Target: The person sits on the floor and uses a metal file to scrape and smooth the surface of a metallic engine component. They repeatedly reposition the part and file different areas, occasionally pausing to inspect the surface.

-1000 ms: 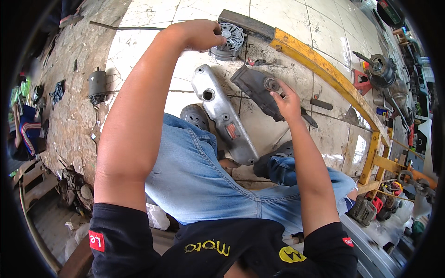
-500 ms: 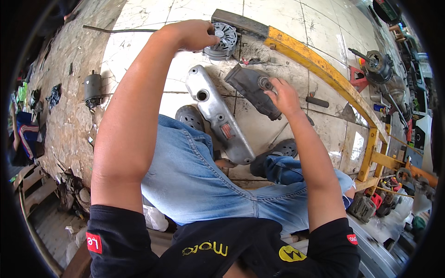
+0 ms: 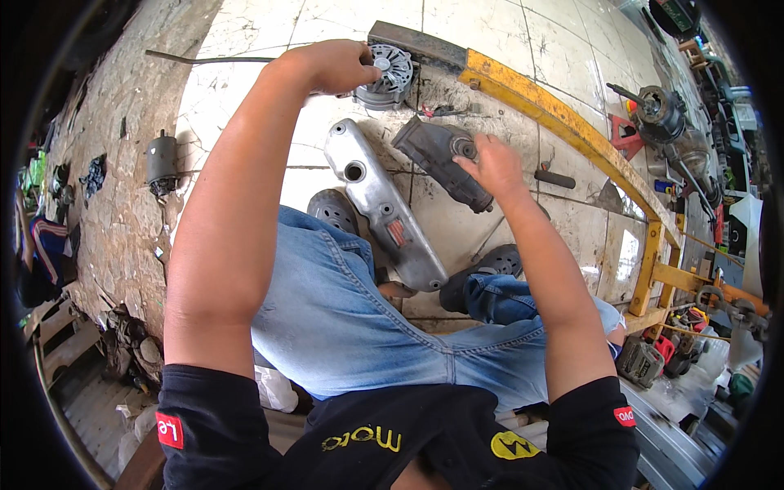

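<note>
My left hand [image 3: 336,67] is at the far end of the work area, closed at the left side of a round, finned grey alternator [image 3: 384,86]. Its thumb rests on the alternator's face, while the other fingers are partly hidden. With its fingers curled beside a round raised collar, my right hand [image 3: 496,167] grips a dark grey metal housing [image 3: 437,155] lying tilted on the tiles. Between my feet lies a long silver engine valve cover [image 3: 380,196] with a round filler hole. Neither hand touches it.
A yellow steel frame [image 3: 563,126] arcs along the right. A short dark cylinder [image 3: 555,178] lies inside it. To the left are a grey cylindrical canister [image 3: 162,163] and a thin dark rod [image 3: 208,59] passing behind my arm. A red stand [image 3: 625,139] is at the far right.
The whole view has shifted very slightly. My right thumb has come down beside the housing's collar. My left hand stays at the alternator.
</note>
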`<state>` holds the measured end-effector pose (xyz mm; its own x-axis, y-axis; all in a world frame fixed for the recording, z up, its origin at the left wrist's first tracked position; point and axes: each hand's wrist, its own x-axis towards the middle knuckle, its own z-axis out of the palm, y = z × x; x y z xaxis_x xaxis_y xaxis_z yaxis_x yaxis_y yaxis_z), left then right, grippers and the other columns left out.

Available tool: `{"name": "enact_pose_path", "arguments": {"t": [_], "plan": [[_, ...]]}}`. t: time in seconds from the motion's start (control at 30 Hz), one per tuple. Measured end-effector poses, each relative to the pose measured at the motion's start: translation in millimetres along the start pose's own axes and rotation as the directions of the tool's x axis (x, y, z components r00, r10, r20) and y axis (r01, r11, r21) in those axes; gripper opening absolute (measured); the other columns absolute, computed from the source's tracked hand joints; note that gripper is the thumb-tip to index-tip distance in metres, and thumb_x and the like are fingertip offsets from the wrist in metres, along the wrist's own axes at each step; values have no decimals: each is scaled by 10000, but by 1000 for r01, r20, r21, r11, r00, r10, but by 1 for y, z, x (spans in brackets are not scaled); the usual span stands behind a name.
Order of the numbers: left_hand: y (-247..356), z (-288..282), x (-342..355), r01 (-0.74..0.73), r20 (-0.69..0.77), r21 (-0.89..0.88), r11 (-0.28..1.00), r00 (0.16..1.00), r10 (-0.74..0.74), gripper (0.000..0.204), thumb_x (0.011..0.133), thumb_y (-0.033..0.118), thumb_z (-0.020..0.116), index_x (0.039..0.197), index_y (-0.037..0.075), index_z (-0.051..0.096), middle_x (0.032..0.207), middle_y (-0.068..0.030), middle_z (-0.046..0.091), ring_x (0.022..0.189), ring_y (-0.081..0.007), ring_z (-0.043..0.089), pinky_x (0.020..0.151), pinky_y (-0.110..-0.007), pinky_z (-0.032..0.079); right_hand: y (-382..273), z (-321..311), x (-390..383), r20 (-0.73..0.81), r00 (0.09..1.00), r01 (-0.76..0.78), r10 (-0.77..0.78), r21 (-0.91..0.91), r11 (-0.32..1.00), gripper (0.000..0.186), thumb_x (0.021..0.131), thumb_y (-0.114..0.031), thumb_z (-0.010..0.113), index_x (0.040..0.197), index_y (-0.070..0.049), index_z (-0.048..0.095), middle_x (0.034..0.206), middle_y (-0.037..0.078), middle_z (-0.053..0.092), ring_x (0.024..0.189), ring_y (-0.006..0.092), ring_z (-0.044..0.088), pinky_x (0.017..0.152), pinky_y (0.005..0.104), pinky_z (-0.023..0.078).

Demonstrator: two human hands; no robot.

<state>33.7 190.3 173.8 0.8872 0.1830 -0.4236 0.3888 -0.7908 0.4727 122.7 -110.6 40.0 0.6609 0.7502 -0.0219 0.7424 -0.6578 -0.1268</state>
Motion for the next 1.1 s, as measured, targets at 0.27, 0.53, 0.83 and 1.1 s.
{"name": "enact_pose_path", "arguments": {"t": [0.27,0.53,0.83,1.1], "plan": [[-3,-5,-4,24,25,10,1000,999,-24,379,923,306,522,1170,20,560,877,-62,685,508,-163,535,500,-326,453,-11,-9,-6,31,998,-51,50,64,997,483,787,-463,702,981,-43,566,956,170,637,898,341,645,730,448,524],[-4,-2,-1,12,-7,28,1000,1000,-12,386,920,316,532,1161,17,569,873,-63,685,523,-165,529,502,-321,449,-18,-14,11,272,940,-197,206,-62,978,439,813,-387,695,1078,-60,572,933,194,643,865,369,646,717,455,522],[-2,-5,-1,47,50,15,999,998,-48,433,897,390,543,1173,62,605,887,-114,665,808,-224,614,749,-380,477,-17,-5,2,200,973,-102,114,-69,992,413,812,-332,694,1024,-43,489,789,181,674,788,363,666,680,469,522],[-5,-2,1,1,28,20,1000,1000,-2,387,937,315,520,1171,9,558,904,-77,690,522,-173,549,499,-314,459,-10,-11,13,135,976,186,-172,-98,978,319,830,-279,669,968,-23,538,772,210,661,737,380,651,651,469,515]]}}
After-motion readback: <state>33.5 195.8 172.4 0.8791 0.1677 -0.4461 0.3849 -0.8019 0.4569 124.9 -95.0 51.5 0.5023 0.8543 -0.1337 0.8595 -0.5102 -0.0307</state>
